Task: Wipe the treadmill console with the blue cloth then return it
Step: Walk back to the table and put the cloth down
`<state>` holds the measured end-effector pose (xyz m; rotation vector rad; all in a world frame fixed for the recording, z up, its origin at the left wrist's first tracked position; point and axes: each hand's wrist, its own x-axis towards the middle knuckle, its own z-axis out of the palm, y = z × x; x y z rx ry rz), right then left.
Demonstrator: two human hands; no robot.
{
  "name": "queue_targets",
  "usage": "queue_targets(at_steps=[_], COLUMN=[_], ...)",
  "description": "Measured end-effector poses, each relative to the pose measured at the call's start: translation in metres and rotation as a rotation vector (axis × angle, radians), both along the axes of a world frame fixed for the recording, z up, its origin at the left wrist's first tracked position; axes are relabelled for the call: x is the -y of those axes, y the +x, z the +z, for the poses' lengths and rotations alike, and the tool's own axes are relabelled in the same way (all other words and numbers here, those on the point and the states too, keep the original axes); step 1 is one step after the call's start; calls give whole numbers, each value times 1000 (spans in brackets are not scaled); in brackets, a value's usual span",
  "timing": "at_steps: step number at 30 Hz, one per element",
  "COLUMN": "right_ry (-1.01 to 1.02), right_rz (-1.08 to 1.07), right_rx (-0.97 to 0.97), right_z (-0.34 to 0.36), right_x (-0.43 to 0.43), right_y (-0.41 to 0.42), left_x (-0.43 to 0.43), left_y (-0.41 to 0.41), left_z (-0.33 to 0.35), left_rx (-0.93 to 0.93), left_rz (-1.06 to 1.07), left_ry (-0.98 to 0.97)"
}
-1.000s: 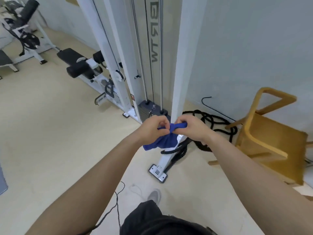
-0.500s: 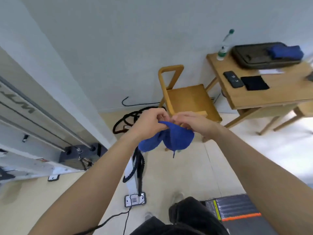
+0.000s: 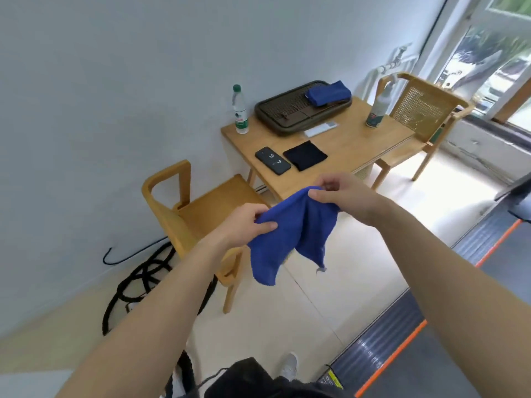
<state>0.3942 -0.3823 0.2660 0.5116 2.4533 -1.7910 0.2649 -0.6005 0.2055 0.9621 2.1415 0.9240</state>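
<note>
The blue cloth (image 3: 290,237) hangs spread between both hands, in the air in front of me. My left hand (image 3: 244,222) pinches its left top edge. My right hand (image 3: 342,193) pinches the right top edge, a little higher and farther away. Two corners of the cloth droop down. A second folded blue cloth (image 3: 327,93) lies on the dark tray (image 3: 275,113) on the wooden table (image 3: 350,147). The treadmill's edge (image 3: 382,349), dark with an orange stripe, runs along the lower right; its console is only partly in view at the far right.
On the table lie a phone (image 3: 273,160), a black square cloth (image 3: 304,155), a water bottle (image 3: 240,110) and a spray bottle (image 3: 377,106). A wooden chair (image 3: 184,208) stands left of the table, another chair (image 3: 422,113) behind it. Black ropes (image 3: 138,282) coil on the floor.
The view has swung right from the cable machine to the table and treadmill. My hands have moved apart, spreading the bunched cloth open between them.
</note>
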Motion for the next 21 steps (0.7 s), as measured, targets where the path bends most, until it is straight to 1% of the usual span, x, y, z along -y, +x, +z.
queue_targets(at_steps=[2, 5, 7, 9, 13, 15, 16, 18, 21], right_ry=[-23, 54, 70, 36, -104, -148, -175, -248, -363], right_rz=[-69, -190, -268, -339, -463, -529, -571, -668, -836], right_rx=[-25, 1, 35, 41, 7, -7, -12, -12, -22], right_z=[6, 2, -8, -19, -37, -43, -46, -48, -49], right_x=[-42, -103, -139, -172, -242, -275, -290, -320, -349], right_y=[-2, 0, 0, -4, -20, -33, -43, -65, -103], left_x=[-30, -72, -101, -131, -195, -224, -239, -269, -317], left_y=[-15, -44, -68, -94, -146, -172, -185, -211, -231], left_z=[-9, -18, -21, -23, -25, -24, -23, -21, -22], left_rx=[36, 53, 57, 78, 106, 128, 157, 277, 408], left_rz=[9, 50, 46, 24, -20, -9, 7, 87, 314], left_ry=[-7, -22, -23, -23, -24, -11, -10, 3, 24])
